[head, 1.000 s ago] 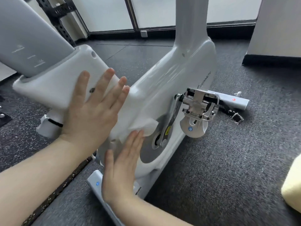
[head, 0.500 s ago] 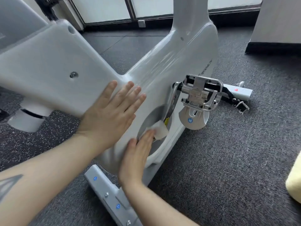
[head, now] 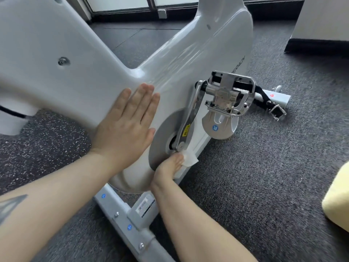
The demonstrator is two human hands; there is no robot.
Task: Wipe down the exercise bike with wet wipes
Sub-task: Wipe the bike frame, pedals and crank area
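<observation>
The white exercise bike (head: 188,53) fills the left and middle of the head view, its body seen from the right side. My left hand (head: 126,125) lies flat on the body, fingers straight and together, just left of the grey crank disc (head: 162,140). My right hand (head: 168,169) presses a white wet wipe (head: 190,157) against the lower edge of the body, below the base of the silver crank arm (head: 188,121). Only the back of that hand shows; the fingertips are under the wipe. The metal pedal (head: 226,95) with a black strap sticks out to the right.
The bike's front stabiliser bar (head: 120,210) runs across the floor under my forearms, and the rear stabiliser end (head: 273,97) lies behind the pedal. Dark carpet covers the floor to the right. A pale yellow cushion (head: 338,201) sits at the right edge. A grey cabinet (head: 321,19) stands at the back right.
My right hand has slid the wipe down and right, from the grey disc to the lower edge under the crank. My left hand moved right along the body. The view has come closer.
</observation>
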